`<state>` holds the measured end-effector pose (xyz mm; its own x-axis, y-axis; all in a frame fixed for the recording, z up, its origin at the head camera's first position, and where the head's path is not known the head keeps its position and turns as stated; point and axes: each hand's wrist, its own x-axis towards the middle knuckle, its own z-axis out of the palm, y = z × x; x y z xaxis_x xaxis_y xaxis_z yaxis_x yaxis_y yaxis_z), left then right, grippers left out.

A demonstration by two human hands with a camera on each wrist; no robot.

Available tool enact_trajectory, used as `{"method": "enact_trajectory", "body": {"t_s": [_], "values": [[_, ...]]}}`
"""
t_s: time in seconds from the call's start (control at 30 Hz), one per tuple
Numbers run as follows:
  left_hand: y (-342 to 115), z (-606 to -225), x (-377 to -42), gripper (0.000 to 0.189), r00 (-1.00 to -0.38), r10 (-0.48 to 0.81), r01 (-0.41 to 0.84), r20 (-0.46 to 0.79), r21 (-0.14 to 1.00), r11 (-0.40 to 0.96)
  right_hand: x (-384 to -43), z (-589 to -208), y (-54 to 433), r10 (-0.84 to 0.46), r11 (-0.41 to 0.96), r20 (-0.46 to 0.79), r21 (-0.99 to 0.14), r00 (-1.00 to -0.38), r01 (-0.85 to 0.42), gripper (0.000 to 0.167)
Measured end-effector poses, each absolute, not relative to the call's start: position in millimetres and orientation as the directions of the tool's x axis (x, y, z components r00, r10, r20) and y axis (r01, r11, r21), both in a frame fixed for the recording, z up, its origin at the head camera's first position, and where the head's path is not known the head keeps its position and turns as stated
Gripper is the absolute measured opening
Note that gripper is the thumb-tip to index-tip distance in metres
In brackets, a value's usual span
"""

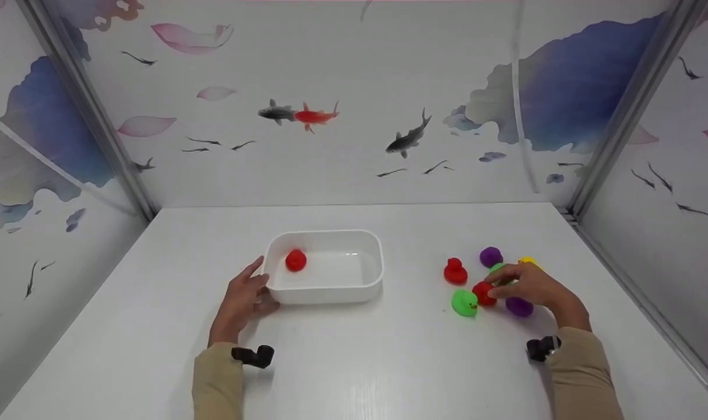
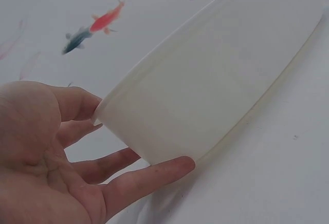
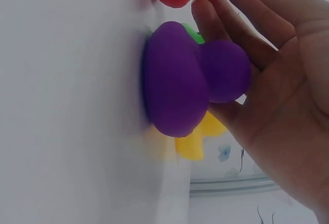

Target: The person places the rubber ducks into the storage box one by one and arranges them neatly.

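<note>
A white rectangular container (image 1: 325, 296) stands on the table, with a red rubber duck (image 1: 295, 260) inside at its left end. My left hand (image 1: 246, 300) holds that end, its fingers spread along the rim and wall in the left wrist view. To the right, my right hand (image 1: 532, 286) has thumb and fingertips on another red rubber duck (image 1: 482, 293). Beside it sit a green duck (image 1: 464, 303) and a red duck (image 1: 455, 272). A purple duck (image 3: 175, 80) lies under the palm. The right hand partly hides a second green toy (image 1: 496, 268).
Behind the right hand are another purple toy (image 1: 491, 256) and a yellow toy (image 1: 528, 261). White table surface (image 1: 360, 361) lies between the container and the ducks. Printed panels (image 1: 354, 70) enclose the table at the back and sides.
</note>
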<state>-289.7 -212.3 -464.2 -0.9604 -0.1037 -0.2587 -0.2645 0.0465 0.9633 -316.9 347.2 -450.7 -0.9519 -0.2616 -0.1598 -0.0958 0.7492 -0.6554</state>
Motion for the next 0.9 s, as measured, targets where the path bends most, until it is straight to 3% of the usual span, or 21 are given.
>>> {"method": "enact_trajectory", "body": {"t_s": [0.43, 0.7, 0.9], "values": [[-213.0, -465.2, -291.6, 0.058, -0.959, -0.096, -0.272, -0.267, 0.961, 0.042, -317.2, -440.3, 345.2, -0.286, 0.724, -0.097, -0.674, -0.953, -0.149, 0.036], [-213.6, -464.9, -290.5, 0.058, -0.964, -0.089, -0.254, -0.25, 0.966, 0.042, -316.7, -434.1, 342.4, -0.283, 0.718, -0.06, -0.675, -0.957, -0.17, 0.045], [-213.1, -466.2, -290.5, 0.058, -0.964, -0.094, -0.253, -0.248, 0.966, 0.047, -317.6, -434.1, 339.9, -0.269, 0.667, -0.101, -0.737, -0.958, -0.109, 0.049]]}}
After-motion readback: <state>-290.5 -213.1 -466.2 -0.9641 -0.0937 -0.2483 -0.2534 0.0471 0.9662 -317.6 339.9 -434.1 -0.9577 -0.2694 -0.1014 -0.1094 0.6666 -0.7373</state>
